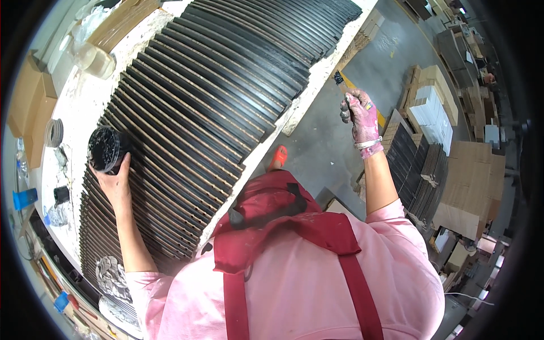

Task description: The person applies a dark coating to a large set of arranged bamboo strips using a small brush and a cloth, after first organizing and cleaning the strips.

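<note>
A stained white tabletop (79,105) was spread beneath and around the bare left fingers (124,165), much of it covered by black slats (192,96) laid side by side, chiefly to the right of those fingers. Flattened brown cardboard (467,187) was piled well to the right of the gloved right fingers (358,101), with dark boards (405,164) stacked nearer to them on the same side. An open cardboard box (34,107) was placed to the left of the left fingers, while a crumpled silvery sheet (112,276) was left on their near side. A round tub (105,150) of black matter was gripped by the left fingers at the slats' left edge; whether its base was rested there could not be told. A grey roll (54,133) was set beyond, to their left. A black-tipped brush (341,83) was pinched in the closed right fingers, its tip pointed away.
</note>
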Available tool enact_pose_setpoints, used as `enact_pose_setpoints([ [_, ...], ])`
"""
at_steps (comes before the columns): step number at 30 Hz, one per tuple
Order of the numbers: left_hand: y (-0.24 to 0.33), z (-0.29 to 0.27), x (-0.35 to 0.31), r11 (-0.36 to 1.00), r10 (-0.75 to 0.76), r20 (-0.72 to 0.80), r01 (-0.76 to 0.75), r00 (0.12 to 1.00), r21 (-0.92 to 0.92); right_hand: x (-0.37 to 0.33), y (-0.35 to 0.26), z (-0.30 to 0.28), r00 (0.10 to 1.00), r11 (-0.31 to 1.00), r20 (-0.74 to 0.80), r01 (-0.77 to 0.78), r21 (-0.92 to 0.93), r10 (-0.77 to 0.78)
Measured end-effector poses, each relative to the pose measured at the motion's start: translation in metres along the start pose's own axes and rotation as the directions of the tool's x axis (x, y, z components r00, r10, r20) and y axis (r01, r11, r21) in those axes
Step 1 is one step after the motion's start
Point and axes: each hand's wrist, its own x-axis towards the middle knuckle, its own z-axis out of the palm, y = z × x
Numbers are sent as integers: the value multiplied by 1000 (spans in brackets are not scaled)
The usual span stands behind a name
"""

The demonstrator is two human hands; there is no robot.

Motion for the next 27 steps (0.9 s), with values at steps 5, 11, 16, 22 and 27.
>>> enact_pose_setpoints([
  [5,-33,-25,-38,998,-41,-79,44,996,35,-8,10,5,1000,1000,14,7,10,-7],
  [11,-70,-29,-65,989,-144,-159,148,977,11,-6,11,9,997,999,82,14,-47,-10],
  [16,-77,-30,-62,994,-113,-154,113,982,-7,-22,22,22,974,974,218,104,-199,-59],
  [22,-62,-25,-61,997,-83,-163,81,983,-18,-37,28,34,965,966,255,124,-229,-64],
  [27,-62,-25,-62,991,-92,-144,77,985,-107,-40,30,44,978,951,186,144,-273,-94],
])
